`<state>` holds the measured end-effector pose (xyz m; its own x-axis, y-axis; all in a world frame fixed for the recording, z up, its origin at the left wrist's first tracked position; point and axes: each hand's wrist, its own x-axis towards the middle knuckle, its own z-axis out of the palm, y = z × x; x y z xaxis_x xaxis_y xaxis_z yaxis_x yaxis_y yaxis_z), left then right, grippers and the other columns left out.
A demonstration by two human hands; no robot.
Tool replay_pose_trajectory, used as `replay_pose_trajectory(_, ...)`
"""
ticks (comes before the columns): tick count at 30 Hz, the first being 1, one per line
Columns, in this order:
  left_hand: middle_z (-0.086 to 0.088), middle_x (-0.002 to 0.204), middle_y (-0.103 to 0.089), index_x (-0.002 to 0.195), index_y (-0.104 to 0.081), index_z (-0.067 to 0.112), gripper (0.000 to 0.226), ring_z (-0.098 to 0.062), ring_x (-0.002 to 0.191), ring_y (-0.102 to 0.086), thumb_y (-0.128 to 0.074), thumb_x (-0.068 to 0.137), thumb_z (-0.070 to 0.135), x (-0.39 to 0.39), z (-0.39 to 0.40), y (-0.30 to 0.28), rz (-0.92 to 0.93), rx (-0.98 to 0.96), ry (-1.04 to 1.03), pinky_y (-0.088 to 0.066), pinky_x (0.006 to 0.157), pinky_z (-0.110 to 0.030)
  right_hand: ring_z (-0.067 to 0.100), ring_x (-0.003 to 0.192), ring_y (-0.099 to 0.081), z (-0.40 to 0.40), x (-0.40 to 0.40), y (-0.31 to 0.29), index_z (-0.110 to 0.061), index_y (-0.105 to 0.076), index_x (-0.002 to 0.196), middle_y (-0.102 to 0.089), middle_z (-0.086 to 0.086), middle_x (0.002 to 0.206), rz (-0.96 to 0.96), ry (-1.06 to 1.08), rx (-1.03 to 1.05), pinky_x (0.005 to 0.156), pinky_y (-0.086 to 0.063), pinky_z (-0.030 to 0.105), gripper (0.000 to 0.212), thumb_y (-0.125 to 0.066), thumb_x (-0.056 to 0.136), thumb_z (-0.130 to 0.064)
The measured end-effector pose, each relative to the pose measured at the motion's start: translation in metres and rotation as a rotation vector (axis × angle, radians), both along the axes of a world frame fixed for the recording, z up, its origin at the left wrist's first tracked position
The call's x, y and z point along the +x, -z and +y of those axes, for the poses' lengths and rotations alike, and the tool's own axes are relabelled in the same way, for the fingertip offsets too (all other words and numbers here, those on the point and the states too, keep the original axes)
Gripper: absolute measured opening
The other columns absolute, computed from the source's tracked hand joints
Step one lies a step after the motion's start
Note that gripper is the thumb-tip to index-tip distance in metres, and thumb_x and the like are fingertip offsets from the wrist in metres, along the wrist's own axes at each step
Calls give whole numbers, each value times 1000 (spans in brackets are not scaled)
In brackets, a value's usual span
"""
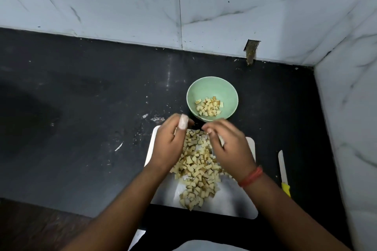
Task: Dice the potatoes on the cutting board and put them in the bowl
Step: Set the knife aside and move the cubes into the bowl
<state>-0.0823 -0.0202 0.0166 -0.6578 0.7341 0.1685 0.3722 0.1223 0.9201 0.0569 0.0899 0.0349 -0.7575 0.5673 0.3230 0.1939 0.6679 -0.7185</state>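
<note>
left hand (170, 144): reaches forward, back of hand up, fingers bent down and in, one fingertip wrapped in something white | right hand (228, 144): reaches forward beside it, fingers bent, blurry, can't tell if it holds anything | both arms bare, fingertips close together | right wrist: red thread band (251, 176)
</note>
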Motion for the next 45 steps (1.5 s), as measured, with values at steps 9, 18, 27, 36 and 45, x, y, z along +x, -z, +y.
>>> replay_pose_trajectory(9,-5,145,-54,134,-59,11,50,-18,137,-46,-39,104,46,-2,-42,58,331,-308,142,-33,118,-40,15,143,-31,-5,-24,59,-14,-46,143,-40,1,152,-438,-229,160,119,-25,31,44,-42,99,-14)
replay_pose_trajectory(18,-11,164,-29,157,-33,8,72,-22,154,-20,-24,104,56,9,-55,71,565,-479,284,-11,127,-42,13,144,-26,-7,2,65,-20,-39,148,-36,-3,154,-506,-323,227,120,-19,27,49,-42,100,-29)
replay_pose_trajectory(27,-13,152,-43,153,-38,3,81,-25,143,-34,-31,101,65,12,-51,80,637,-438,291,-25,123,-44,22,143,-26,-16,9,79,-20,-35,148,-36,2,153,-566,-308,477,120,-21,38,60,-37,96,-51)
replay_pose_trajectory(36,0,120,-54,124,-60,15,62,-21,107,-43,-26,102,62,18,-46,76,592,-437,159,-42,97,-45,20,111,-46,-21,9,73,-21,-53,125,-54,-2,118,-475,-232,481,96,-42,37,38,-48,91,-38)
replay_pose_trajectory(45,4,92,-55,91,-56,19,50,-19,87,-42,-32,94,63,13,-36,75,474,-427,93,-39,81,-41,19,94,-49,-25,4,66,-20,-55,110,-56,-1,103,-503,-174,501,85,-45,34,29,-39,97,-40)
